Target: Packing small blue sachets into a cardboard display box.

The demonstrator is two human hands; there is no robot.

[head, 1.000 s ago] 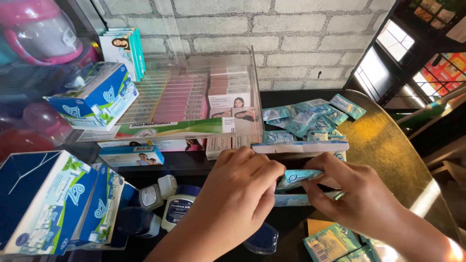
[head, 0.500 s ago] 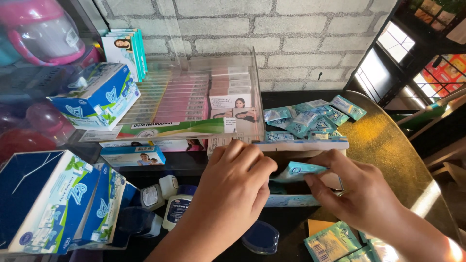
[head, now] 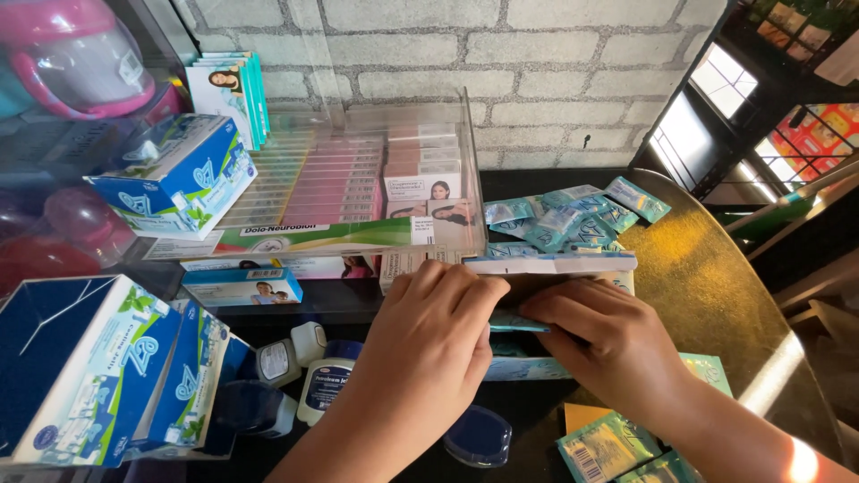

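Observation:
My left hand (head: pixel 429 344) and my right hand (head: pixel 608 344) meet over an open flat carton (head: pixel 546 265) on a dark counter. Both pinch the same small teal sachet (head: pixel 514 322) between thumbs and fingertips, just in front of the carton's white rim. The sachet is mostly hidden by my fingers. A strip of more teal packets (head: pixel 519 368) lies under my hands. A loose pile of teal sachets (head: pixel 573 215) rests behind the carton.
A clear acrylic display (head: pixel 447 143) holds pink boxes (head: pixel 340 179) at the back. Blue and white cartons (head: pixel 98 376) stand at the left, small jars (head: pixel 327 385) beside them. More teal sachets (head: pixel 617 447) lie at the front right on the round yellow tabletop (head: pixel 716 286).
My hands have drawn closer together and lower over the carton. The teal sachet, plainly visible between them before, is now mostly covered by my fingers.

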